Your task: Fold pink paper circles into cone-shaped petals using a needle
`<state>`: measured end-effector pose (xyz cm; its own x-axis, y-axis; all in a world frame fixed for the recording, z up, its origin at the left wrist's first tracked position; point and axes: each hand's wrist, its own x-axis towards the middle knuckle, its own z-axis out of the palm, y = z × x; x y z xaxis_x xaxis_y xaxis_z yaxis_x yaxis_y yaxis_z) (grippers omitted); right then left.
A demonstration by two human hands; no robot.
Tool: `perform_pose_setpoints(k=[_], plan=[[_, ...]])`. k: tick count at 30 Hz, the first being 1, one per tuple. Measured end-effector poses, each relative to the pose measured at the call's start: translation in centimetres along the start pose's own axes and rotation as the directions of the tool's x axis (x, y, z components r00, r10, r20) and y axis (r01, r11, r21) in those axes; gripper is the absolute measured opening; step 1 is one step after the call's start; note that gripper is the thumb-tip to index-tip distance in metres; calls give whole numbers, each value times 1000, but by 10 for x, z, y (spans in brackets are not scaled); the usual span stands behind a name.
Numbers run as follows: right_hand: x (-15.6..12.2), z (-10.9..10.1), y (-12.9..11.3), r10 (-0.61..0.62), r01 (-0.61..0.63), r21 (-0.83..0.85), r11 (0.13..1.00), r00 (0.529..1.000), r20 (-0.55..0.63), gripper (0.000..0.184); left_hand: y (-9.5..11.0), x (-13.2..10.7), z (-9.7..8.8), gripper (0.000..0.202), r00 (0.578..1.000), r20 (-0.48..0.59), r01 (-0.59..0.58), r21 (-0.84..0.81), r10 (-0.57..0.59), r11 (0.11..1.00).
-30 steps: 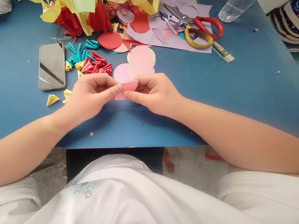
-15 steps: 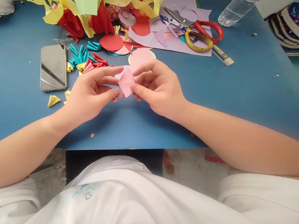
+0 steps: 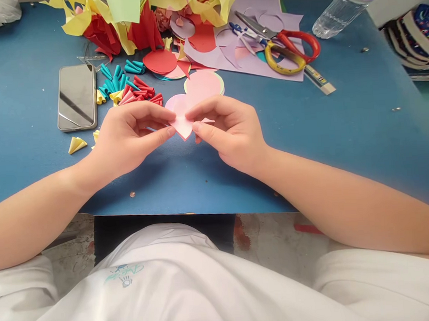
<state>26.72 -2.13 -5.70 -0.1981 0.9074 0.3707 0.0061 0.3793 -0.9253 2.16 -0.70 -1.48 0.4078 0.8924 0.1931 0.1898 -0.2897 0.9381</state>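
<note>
A pink piece of paper (image 3: 182,123) with a pointed lower end is held between my two hands over the front part of the table. My left hand (image 3: 131,134) pinches its left side between thumb and fingers. On the other side, my right hand (image 3: 230,130) grips it the same way, and a pink edge shows behind that thumb. Just beyond the hands lie pink and pale green paper circles (image 3: 204,82). Small rolled paper cones in teal (image 3: 114,82), red (image 3: 143,91) and yellow (image 3: 77,144) lie near my left hand.
A phone (image 3: 76,97) lies left of the cones. Scissors (image 3: 284,49) rest on lilac paper sheets (image 3: 208,54), beside a small cutter-like strip (image 3: 319,79). Red paper circles (image 3: 160,61) and crumpled yellow paper (image 3: 212,8) are at the back. A water bottle (image 3: 339,12) stands back right.
The pink paper, folded over and narrow before, is now spread wider and flatter between my hands. My fingertips have shifted slightly along it.
</note>
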Motion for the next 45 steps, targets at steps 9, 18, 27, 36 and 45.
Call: perform_pose_setpoints(k=[9,18,27,36,45], plan=[[-1,2,-7,49,-50,5,999,999,5,40,-3,2,1,32,999,-46,21,38,-19,999],[-1,6,3,79,-80,-16,997,997,-26,42,2,0,4,18,999,24,-28,120,25,992],[-4,5,-4,2,-7,-90,996,998,-56,28,-10,3,7,44,997,74,-9,28,7,1000],[-2,4,-5,64,-59,-135,989,997,36,32,-3,1,4,27,997,74,6,83,-12,997],[1,-3,-11,-36,66,-262,963,992,118,49,-4,3,3,20,993,112,7,120,-21,993]])
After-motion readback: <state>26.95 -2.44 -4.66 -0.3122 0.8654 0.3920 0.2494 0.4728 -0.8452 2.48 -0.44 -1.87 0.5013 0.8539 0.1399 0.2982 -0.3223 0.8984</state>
